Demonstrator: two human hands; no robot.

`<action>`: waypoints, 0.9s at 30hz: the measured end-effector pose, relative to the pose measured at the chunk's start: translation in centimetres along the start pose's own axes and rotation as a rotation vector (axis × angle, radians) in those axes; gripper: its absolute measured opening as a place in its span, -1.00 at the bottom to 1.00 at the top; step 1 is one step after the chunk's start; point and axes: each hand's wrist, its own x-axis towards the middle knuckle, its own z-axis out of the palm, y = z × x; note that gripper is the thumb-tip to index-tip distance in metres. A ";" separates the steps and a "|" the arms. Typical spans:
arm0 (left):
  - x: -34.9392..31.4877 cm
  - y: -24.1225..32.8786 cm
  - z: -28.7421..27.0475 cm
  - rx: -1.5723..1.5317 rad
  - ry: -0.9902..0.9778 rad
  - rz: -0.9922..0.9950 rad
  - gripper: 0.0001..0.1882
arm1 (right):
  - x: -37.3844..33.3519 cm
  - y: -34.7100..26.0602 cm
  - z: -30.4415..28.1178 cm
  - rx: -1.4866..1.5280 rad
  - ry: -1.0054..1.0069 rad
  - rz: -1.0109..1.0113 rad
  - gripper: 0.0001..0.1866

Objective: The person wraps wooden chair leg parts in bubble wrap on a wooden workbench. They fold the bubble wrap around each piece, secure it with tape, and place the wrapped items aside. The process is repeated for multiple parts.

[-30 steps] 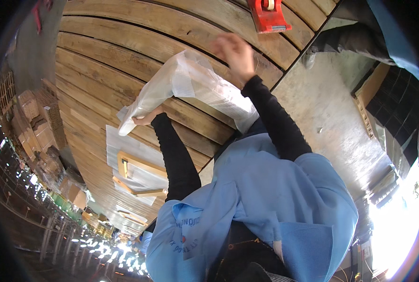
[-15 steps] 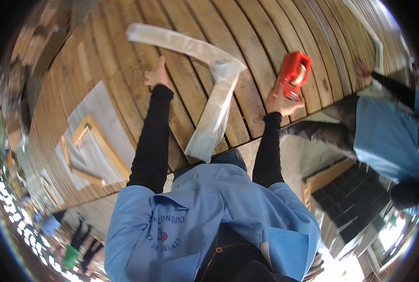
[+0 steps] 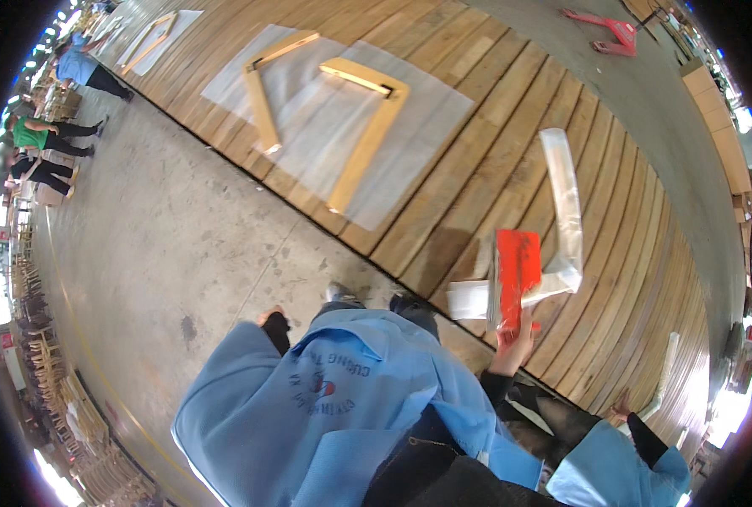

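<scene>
My right hand [image 3: 515, 345] is closed round the lower end of a red tape dispenser [image 3: 519, 266], held above the near edge of the slatted wooden table [image 3: 485, 160]. Behind the dispenser lies an L-shaped piece in whitish wrapping [image 3: 564, 207], partly covered by it. Down by my body, off the table, hangs my left hand [image 3: 273, 316]; only a bit of it shows, and its fingers are hard to make out. Farther left on the table, two angled wooden pieces [image 3: 376, 127] [image 3: 262, 106] rest on a translucent white sheet [image 3: 308, 110].
Close by at the lower right, a co-worker in blue [image 3: 616, 469] has a hand at the table edge, near another wrapped strip [image 3: 667, 372]. More people [image 3: 42, 135] stand far left on the concrete floor [image 3: 198, 228]. A red pallet jack [image 3: 616, 35] stands beyond the table.
My view has swung to the left, bringing the wooden pieces on the sheet ahead. My left hand has come off the table to my side. The tape dispenser remains in my right hand.
</scene>
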 end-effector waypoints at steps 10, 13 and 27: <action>2.1 -2.1 -8.9 -0.758 0.214 0.784 -0.49 | 0.0 13.8 23.4 -0.473 0.307 -0.262 -0.32; 6.4 -2.5 -12.8 -0.717 0.276 0.767 -0.52 | 6.4 20.2 26.5 -0.596 0.531 -0.527 0.04; 10.1 15.1 -40.1 -0.844 1.003 1.154 -0.67 | -8.9 33.9 63.0 -1.122 -0.603 -0.962 -0.35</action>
